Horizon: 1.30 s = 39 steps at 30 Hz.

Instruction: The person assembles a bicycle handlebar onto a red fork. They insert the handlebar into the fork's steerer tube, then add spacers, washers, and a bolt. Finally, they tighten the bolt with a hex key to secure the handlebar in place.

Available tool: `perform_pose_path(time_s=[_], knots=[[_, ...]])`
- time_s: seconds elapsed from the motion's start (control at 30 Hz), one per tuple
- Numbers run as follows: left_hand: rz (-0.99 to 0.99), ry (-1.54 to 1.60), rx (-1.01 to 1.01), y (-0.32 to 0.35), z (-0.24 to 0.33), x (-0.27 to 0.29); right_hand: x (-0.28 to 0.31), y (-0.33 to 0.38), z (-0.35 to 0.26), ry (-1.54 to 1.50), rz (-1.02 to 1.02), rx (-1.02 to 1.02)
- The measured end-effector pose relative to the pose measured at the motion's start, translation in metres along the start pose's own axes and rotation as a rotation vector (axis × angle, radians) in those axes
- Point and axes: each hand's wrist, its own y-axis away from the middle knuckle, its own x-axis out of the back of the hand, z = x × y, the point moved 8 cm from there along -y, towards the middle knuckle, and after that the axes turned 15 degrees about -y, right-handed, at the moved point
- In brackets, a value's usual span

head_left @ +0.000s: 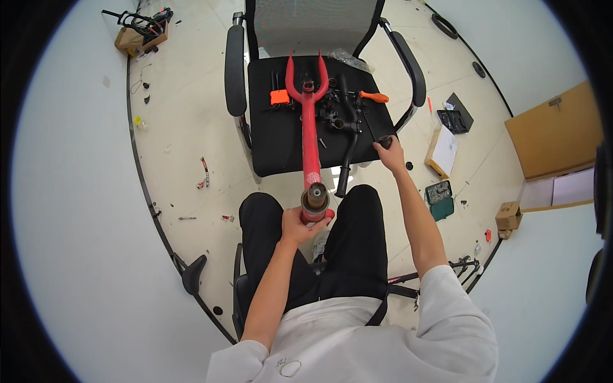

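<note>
Frame clamped in my left hand, dark cylinder gripped in my right hand, at the seat's near right corner.

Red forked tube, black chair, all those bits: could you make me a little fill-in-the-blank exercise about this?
1. The left hand grips the near end of a forked tube coloured ____.
2. The tube's two prongs point ____ the left hand.
3. The black seat, with loose black parts lying on it, belongs to a ____.
4. The tool handle on the seat's right half is coloured ____.

Missing words: red; away from; chair; orange.
</note>
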Motion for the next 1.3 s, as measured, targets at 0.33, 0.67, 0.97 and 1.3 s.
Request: perform_pose_path(time_s=[0.33,0.67,0.97,1.3], knots=[[-0.020,-0.003,-0.071,-0.004,0.005,0.005,-0.008,-0.044,-0.033,0.179,0.016,0.152],[0.080,0.073,-0.159,-0.008,0.026,0.013,-0.087,-0.013,-0.089,0.164,-0.150,-0.062],[0.078,-0.053,-0.102,-0.005,0.012,0.008,-0.086,-0.003,-0.067,-0.257,-0.241,-0.352],[0.053,-0.045,-0.067,-0.002,0.014,0.009,-0.005,0.114,-0.208,-0.987,-0.754,-0.425]])
